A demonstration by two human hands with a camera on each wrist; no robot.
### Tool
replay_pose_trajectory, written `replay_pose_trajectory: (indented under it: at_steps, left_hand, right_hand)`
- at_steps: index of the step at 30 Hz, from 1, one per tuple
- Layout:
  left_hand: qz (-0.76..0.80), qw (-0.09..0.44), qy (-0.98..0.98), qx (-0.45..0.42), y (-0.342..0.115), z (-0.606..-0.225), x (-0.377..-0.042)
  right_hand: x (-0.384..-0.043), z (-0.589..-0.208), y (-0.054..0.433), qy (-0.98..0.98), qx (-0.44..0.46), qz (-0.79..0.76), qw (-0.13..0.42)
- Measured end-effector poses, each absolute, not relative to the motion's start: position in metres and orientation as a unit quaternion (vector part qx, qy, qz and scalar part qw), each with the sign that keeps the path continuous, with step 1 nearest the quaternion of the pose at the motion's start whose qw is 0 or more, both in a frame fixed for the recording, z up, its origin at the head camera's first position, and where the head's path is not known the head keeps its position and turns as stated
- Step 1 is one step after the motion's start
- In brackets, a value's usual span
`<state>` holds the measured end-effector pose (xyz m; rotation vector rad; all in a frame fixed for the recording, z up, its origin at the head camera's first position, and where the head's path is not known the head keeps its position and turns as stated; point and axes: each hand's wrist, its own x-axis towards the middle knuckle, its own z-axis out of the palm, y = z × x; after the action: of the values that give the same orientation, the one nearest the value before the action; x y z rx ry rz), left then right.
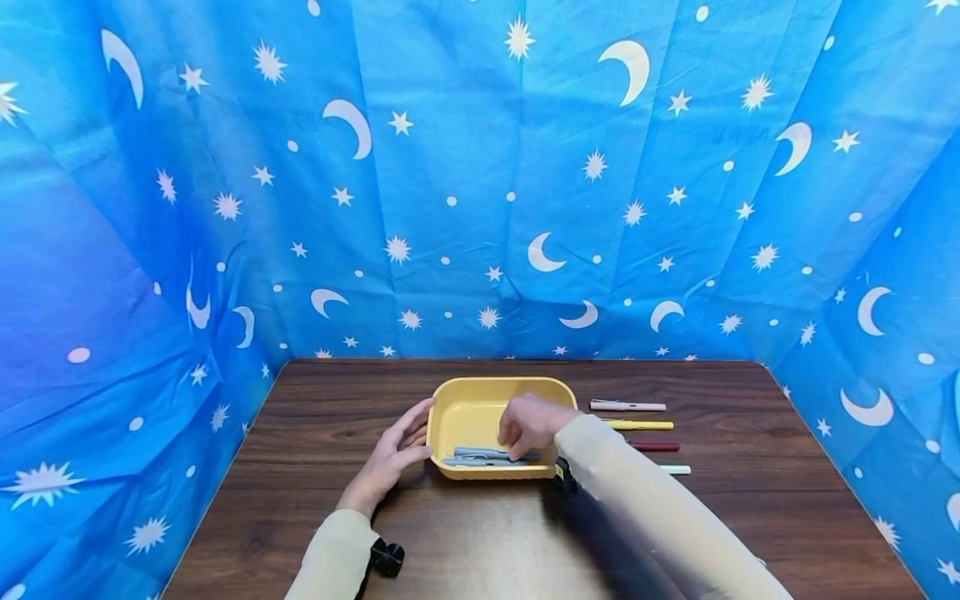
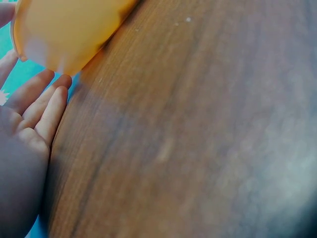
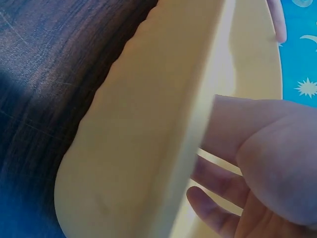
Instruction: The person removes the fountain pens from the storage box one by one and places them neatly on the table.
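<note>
Your right sleeve (image 1: 660, 508) slants in so your right hand (image 1: 536, 423), fingers bent, reaches grey pens (image 1: 480, 452) at the near side of the yellow tray (image 1: 465, 417); whether it pinches one, I cannot tell. Your left hand (image 1: 390, 457), fingers extended, seemingly steadies its left side.

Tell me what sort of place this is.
Probably a makeshift recording booth, though I can't be sure: blue cloth with moons and stars hangs behind and to both sides of a wooden table, and a small black device, perhaps a camera, sits at one wrist.
</note>
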<state>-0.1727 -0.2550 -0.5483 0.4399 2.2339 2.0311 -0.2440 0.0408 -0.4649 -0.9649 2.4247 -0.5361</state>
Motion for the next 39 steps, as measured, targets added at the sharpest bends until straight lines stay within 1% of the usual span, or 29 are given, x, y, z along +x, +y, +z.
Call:
replay_pose_trajectory:
  at_steps: [7,20,32,39]
  left_hand:
    - [0.663,0.044,0.733,0.148,-0.255,-0.55,-0.171]
    - [0.665,0.043,0.731,0.148,-0.255,-0.551,-0.171]
    - [0.658,0.046,0.737,0.144,-0.255,-0.548,-0.172]
    - [0.657,0.047,0.738,0.147,-0.255,-0.547,-0.173]
  right_hand:
    - [-0.239,-0.466,0.037,0.887,-0.351,-0.188,0.233]
    - [-0.237,-0.469,0.032,0.867,-0.414,-0.143,0.238]
    - [-0.237,-0.469,0.037,0.87,-0.401,-0.158,0.238]
    - [-0.238,-0.466,0.045,0.88,-0.374,-0.193,0.22]
